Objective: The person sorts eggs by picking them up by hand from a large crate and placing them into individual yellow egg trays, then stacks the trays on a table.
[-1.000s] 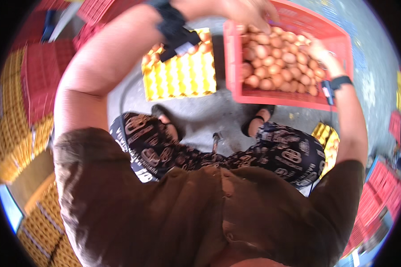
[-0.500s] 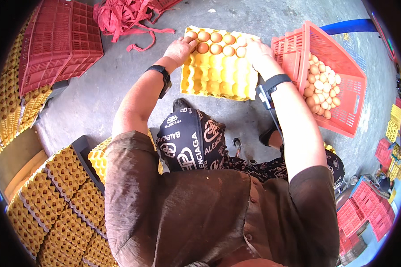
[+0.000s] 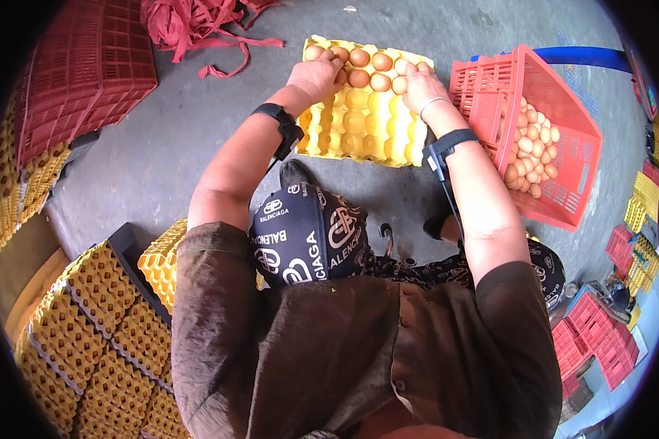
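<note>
Grey concrete floor (image 3: 198, 139) carries all items. Stacks of filled yellow trays (image 3: 66, 329) stand at the person's lower left. Dark red crates (image 3: 80, 66) lie at upper left, with red straps (image 3: 198, 29) beside them. One red basket (image 3: 564, 146), tilted and holding loose eggs (image 3: 527, 150), sits at the right, just beside the yellow egg tray (image 3: 359, 124). That tray lies flat on the floor ahead of the person; only its far row holds brown eggs (image 3: 370, 69). Left hand (image 3: 316, 75) rests on the tray's far left corner, fingers curled around eggs. Right hand (image 3: 421, 86) touches the far right end, fingers closed over eggs.
</note>
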`<move>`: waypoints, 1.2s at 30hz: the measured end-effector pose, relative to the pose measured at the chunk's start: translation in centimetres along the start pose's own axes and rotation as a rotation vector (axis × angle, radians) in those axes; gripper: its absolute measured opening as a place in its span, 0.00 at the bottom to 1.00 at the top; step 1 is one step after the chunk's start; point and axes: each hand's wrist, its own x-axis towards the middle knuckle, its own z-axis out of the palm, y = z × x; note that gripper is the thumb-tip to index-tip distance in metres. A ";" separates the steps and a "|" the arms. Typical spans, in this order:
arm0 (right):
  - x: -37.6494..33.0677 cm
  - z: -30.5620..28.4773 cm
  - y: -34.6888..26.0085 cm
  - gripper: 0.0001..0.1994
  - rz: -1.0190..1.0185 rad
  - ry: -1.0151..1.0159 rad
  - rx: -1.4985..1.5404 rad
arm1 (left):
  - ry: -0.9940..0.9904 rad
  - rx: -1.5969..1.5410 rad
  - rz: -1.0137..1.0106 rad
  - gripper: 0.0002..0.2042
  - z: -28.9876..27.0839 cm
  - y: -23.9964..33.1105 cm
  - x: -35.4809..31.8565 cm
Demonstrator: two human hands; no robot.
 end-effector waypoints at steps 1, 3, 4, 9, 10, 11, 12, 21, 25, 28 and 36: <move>-0.1 0.1 0.2 0.18 -0.005 -0.037 -0.022 | 0.019 -0.008 -0.023 0.18 -0.4 0.7 -0.3; 0.2 0.2 0.1 0.17 -0.028 -0.099 -0.062 | -0.027 -0.029 -0.078 0.16 -1.9 2.4 -0.6; 0.1 0.4 0.1 0.17 -0.037 -0.137 -0.081 | -0.056 -0.044 -0.105 0.15 -2.0 3.0 -0.6; 0.1 0.5 -0.3 0.25 -0.105 -0.008 -0.115 | -0.117 0.061 -0.067 0.14 1.1 5.0 -0.1; -0.1 0.3 -1.0 0.25 -0.090 0.013 -0.103 | -0.102 0.097 -0.087 0.15 1.3 5.0 0.1; -0.4 0.3 -1.5 0.24 -0.064 0.031 -0.089 | -0.094 0.133 -0.098 0.15 1.5 5.3 0.4; -0.5 0.7 -1.8 0.24 -0.055 0.047 -0.074 | -0.085 0.169 -0.108 0.15 1.6 5.5 0.5; -0.5 3.6 -4.0 0.17 0.030 0.097 -0.016 | 0.101 -0.150 -0.142 0.16 3.6 4.0 0.2; -1.6 0.7 -5.7 0.22 0.378 0.107 0.493 | 0.181 -0.637 -0.191 0.17 2.7 4.0 -0.9; -1.5 1.8 -4.0 0.23 0.161 0.204 0.441 | 0.013 -1.583 -0.399 0.13 0.3 2.5 -1.6; -12.2 -24.9 4.8 0.18 0.096 -0.371 0.967 | -0.064 -1.273 -0.171 0.17 -17.3 10.1 -0.7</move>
